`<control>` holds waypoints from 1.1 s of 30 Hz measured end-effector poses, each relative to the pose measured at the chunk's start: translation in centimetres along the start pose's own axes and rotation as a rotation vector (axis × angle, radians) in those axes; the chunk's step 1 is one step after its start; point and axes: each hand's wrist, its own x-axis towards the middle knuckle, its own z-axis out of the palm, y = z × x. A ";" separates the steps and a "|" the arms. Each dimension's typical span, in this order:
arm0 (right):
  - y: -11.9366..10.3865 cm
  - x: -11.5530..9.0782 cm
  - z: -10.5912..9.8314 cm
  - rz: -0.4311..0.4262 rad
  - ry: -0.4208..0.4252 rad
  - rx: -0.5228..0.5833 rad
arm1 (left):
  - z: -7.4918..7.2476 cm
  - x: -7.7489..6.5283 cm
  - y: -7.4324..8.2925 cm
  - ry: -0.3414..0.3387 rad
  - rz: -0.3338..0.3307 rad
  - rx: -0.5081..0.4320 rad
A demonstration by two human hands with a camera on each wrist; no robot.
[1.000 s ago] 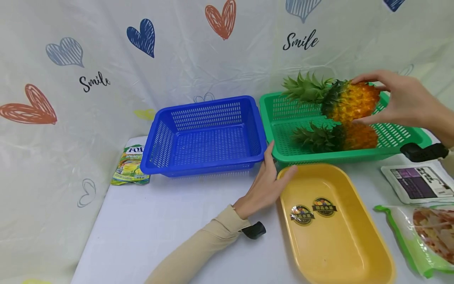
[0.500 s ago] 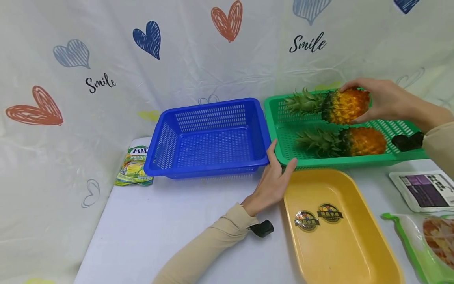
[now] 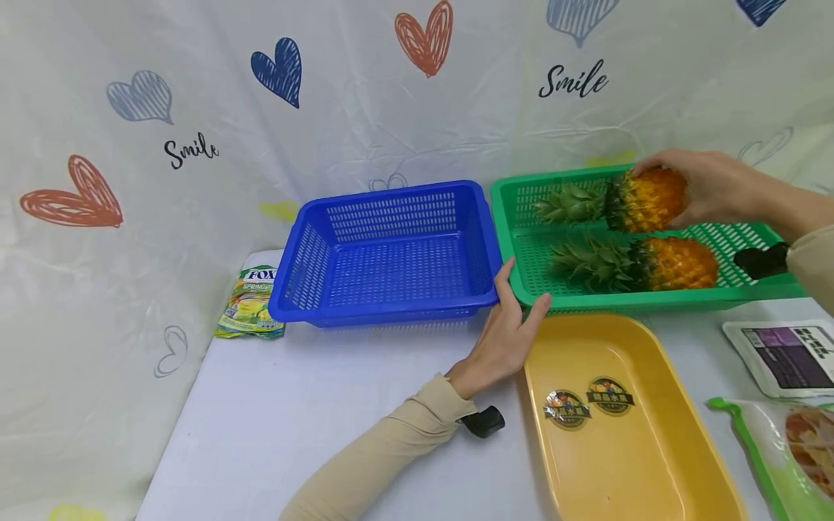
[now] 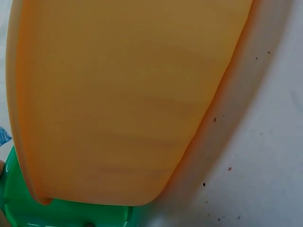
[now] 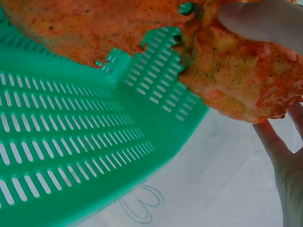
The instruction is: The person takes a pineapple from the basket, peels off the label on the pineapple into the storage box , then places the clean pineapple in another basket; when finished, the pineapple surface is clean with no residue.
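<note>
My right hand point(image 3: 723, 184) grips a small pineapple point(image 3: 651, 199) by its orange body, thumb on one side and fingers on the other. The fruit lies low inside the green basket point(image 3: 651, 298), its leaves pointing left. Closer to me, another pineapple point(image 3: 684, 264) rests in the same basket, also leaves left. In the right wrist view the held pineapple point(image 5: 241, 75) is beside the slotted basket wall point(image 5: 71, 127). My left hand point(image 3: 498, 344) touches the green basket's near left corner, thumb and forefinger spread straight; only fingertips point(image 4: 2, 215) show in the left wrist view.
A blue basket point(image 3: 394, 268) stands left of the green one, over a FOX packet point(image 3: 250, 300). In front is a yellow basin point(image 3: 619, 463) with two stickers. A purple-labelled pouch point(image 3: 788, 354) and a green-edged food bag point(image 3: 782, 452) lie at right.
My right hand has lowered the pineapple into the green basket behind the other one. My left hand stays at the basket's corner. The head view has shifted slightly.
</note>
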 end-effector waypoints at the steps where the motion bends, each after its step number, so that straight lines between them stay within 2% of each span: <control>1: 0.0 0.0 0.0 -0.004 -0.010 -0.005 | 0.1 0.0 0.0 0.004 0.002 0.009; 9: -0.2 1.0 0.8 -0.026 -0.063 -0.012 | 0.0 0.0 -0.1 -0.005 0.000 0.012; 15: 0.3 1.4 1.2 -0.002 -0.092 -0.013 | -0.1 0.1 -0.1 0.009 0.003 0.033; 20: 0.9 1.3 1.6 0.027 -0.131 -0.006 | 0.0 0.0 -0.1 -0.019 -0.007 0.002; 23: 1.2 1.1 1.8 0.041 -0.147 0.004 | 0.1 0.0 0.0 -0.016 -0.004 0.015; 33: 1.2 1.4 2.2 0.036 -0.150 0.035 | 0.0 0.1 -0.1 0.008 0.008 0.009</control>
